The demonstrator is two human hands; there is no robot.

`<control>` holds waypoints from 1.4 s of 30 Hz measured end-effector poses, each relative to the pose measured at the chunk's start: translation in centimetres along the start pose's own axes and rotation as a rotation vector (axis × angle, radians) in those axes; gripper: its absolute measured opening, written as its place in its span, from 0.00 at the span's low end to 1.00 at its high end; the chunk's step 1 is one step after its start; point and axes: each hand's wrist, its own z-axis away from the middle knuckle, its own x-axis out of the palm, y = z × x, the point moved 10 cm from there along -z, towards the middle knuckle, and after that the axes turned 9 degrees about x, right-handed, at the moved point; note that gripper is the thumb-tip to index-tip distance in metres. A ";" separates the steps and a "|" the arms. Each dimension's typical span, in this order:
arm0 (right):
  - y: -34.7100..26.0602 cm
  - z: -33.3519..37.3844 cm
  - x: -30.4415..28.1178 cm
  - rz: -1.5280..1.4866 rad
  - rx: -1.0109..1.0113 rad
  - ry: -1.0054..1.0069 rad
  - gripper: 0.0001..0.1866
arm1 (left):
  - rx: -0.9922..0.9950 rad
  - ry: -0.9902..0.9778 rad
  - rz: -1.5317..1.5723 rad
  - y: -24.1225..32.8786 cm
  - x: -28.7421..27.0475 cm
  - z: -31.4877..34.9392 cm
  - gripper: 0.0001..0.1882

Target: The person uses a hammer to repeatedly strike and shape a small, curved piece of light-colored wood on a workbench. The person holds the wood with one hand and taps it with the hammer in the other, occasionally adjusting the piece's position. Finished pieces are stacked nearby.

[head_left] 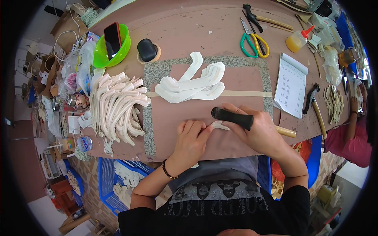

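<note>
My right hand (258, 128) is closed around a hammer (234, 118), near its black head; the wooden handle sticks out to the right beyond the palm. Pinched in the fingers of my left hand (191, 137) is one end of a small curved white strip (219, 126), lying on the brown mat. The hammer head hangs just above this strip, and part of it is hidden by my fingers. Ahead of my hands lies a loose pile of white curved strips (193, 88). To the left, a larger heap of cream curved strips (118, 106) is stacked.
A green bowl (125, 47) holding a phone (112, 39) stands back left, beside a black rounded object (147, 50). Scissors (252, 41), a glue bottle (297, 42), a notepad (290, 84) and another hammer (317, 110) lie rightward. A blue basket (108, 185) sits below the table edge.
</note>
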 end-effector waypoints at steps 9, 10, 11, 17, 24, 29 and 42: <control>-0.3 0.3 1.6 0.066 -0.074 -0.040 0.29 | -0.044 -0.026 -0.011 0.1 0.0 0.2 0.15; -0.2 0.3 1.6 0.063 -0.075 -0.038 0.28 | -0.063 -0.022 0.009 -0.1 -0.1 0.1 0.15; -0.1 0.2 1.7 0.059 -0.076 -0.036 0.28 | -0.087 0.004 0.057 -0.5 -0.1 0.1 0.14; 0.9 0.4 -1.4 0.033 0.054 0.045 0.26 | -0.023 0.062 0.184 -1.3 1.4 -1.8 0.13; 3.6 0.8 -1.2 0.132 0.156 0.024 0.25 | 0.191 -0.113 -0.053 2.8 1.9 -3.8 0.18; 1.4 1.0 -1.8 0.054 0.053 0.068 0.25 | 0.150 -0.156 -0.024 2.5 2.1 -2.6 0.23; 0.2 1.0 0.3 0.142 -0.003 0.028 0.32 | 0.101 -0.121 -0.169 3.0 0.5 1.1 0.25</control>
